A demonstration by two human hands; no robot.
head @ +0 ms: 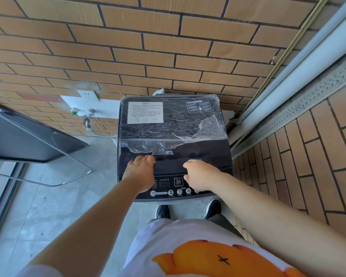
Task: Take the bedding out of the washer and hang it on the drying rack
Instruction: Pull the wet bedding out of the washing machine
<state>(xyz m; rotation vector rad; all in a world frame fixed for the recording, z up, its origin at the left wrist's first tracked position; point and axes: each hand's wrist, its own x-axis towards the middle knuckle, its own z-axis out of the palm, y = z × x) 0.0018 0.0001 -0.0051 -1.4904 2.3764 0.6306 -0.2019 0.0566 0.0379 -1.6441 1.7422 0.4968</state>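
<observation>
Left hand [141, 168]: fingers curled over the front lip of the dark glossy lid [188, 136], gripping it. Right hand [200, 174]: fingers bent at the same lip, at 3 o'clock from the left; cannot tell if it grips or only touches.

The lid is shut on the dark grey top-load washer [222, 176]. Bedding not visible, presumably inside under the lid.

Step judged: open the lid. Lift evenly with both hands and fold it back toward 12 o'clock. Keep the wrists off the black control panel [168, 183] at 6 o'clock, as a button press is a risk. The torn clear plastic film [206, 126] may slip under the fingers.

Writing:
- White instruction sticker [145, 112] at 11 o'clock: print too small to read.
- Dark warning label [199, 106] at 1 o'clock: unreadable.
- Panel button captions: illegible.
- No brand seen.

Chrome tube frame [76, 176] at 9 o'clock; cannot tell if it is the rack.
</observation>
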